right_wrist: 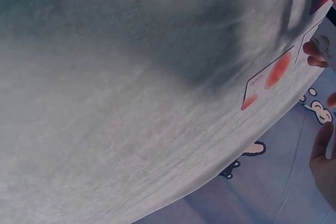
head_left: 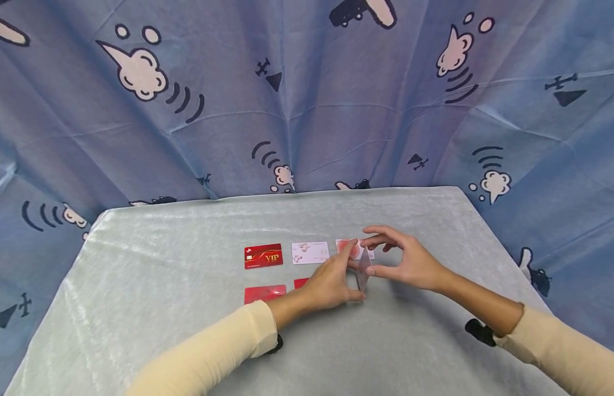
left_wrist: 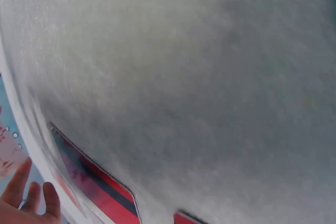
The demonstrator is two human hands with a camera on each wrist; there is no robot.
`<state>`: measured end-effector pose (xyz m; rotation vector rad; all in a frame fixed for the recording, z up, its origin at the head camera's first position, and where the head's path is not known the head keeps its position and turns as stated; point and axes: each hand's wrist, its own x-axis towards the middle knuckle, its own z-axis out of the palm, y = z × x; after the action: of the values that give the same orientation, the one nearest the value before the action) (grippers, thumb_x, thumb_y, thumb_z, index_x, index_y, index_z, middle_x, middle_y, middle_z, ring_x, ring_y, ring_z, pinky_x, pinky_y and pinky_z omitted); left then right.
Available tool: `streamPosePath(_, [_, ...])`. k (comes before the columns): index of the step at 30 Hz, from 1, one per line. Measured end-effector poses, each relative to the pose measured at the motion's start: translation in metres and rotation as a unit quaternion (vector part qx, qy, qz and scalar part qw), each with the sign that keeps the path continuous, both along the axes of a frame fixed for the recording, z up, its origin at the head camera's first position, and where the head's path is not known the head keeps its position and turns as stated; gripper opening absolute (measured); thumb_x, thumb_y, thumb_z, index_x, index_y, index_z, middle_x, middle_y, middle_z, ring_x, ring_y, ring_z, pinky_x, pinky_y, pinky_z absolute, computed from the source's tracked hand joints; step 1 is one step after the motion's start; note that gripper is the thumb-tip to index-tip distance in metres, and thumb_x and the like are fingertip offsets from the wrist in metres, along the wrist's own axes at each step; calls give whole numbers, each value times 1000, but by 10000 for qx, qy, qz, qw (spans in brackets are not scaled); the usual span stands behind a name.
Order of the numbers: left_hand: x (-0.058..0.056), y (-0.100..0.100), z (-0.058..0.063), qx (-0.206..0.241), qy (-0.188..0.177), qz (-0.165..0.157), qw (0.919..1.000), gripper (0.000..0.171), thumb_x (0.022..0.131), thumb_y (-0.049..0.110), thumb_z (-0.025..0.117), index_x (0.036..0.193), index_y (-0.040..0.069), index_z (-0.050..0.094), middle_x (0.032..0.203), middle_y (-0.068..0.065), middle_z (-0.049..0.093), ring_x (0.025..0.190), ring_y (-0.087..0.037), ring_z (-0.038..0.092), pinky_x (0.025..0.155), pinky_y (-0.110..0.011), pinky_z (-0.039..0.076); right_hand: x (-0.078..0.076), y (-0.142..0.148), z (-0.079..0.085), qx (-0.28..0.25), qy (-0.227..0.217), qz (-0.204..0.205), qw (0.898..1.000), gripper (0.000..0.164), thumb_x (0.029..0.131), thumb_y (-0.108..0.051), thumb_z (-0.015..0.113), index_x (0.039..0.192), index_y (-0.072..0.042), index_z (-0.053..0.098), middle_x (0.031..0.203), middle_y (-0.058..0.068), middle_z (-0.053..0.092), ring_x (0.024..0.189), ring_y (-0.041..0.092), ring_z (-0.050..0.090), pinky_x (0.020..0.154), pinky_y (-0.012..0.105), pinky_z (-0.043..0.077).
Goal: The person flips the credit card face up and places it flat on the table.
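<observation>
A thin card [head_left: 365, 268] is tilted up above the table, seen nearly edge-on. My left hand [head_left: 330, 281] grips it from the left, thumb at its near end. From the right, my right hand [head_left: 413, 261] pinches it with thumb and index finger, the other fingers spread. In the right wrist view the held card [right_wrist: 328, 51] shows at the right edge, fingertips against it. A pink-patterned face of the card [left_wrist: 8, 148] shows at the edge of the left wrist view. Behind the hands lies a white card with a red circle [head_left: 347, 248], partly covered.
A red VIP card [head_left: 263, 256] and a white patterned card [head_left: 310, 253] lie left of the hands. Nearer sit a red card [head_left: 264, 293] and another red card [head_left: 300, 282] mostly hidden by the left hand. A patterned blue curtain [head_left: 307, 110] hangs behind the cloth-covered table [head_left: 163, 275].
</observation>
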<state>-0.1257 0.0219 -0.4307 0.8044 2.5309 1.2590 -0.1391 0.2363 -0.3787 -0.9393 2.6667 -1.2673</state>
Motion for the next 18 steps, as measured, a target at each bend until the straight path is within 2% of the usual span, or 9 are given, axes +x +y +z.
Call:
streamPosePath(8, [-1, -6, 2, -117, -102, 149, 9998, 106, 72, 16, 91, 155, 8, 25, 120, -4, 69, 114, -12, 61, 101, -36, 45, -3, 10, -1, 91, -97, 51, 9999, 68, 81, -16, 84, 141, -16, 52, 125, 2, 68, 108, 17, 64, 87, 38, 47])
streamPosePath(14, [-2, -11, 2, -339, -46, 252, 9991, 104, 72, 18, 90, 155, 9, 26, 121, -3, 70, 117, -16, 59, 100, -37, 44, -4, 20, -6, 185, -324, -4, 9993, 67, 80, -16, 84, 140, -14, 53, 126, 8, 68, 107, 20, 64, 88, 39, 49])
streamPosePath(18, [-3, -14, 1, -407, 15, 215, 9989, 104, 73, 18, 90, 155, 10, 26, 120, -2, 70, 117, -17, 58, 101, -37, 44, -4, 26, -12, 334, -344, 12, 9988, 69, 79, -19, 86, 138, -12, 53, 123, 6, 69, 105, 19, 64, 87, 39, 49])
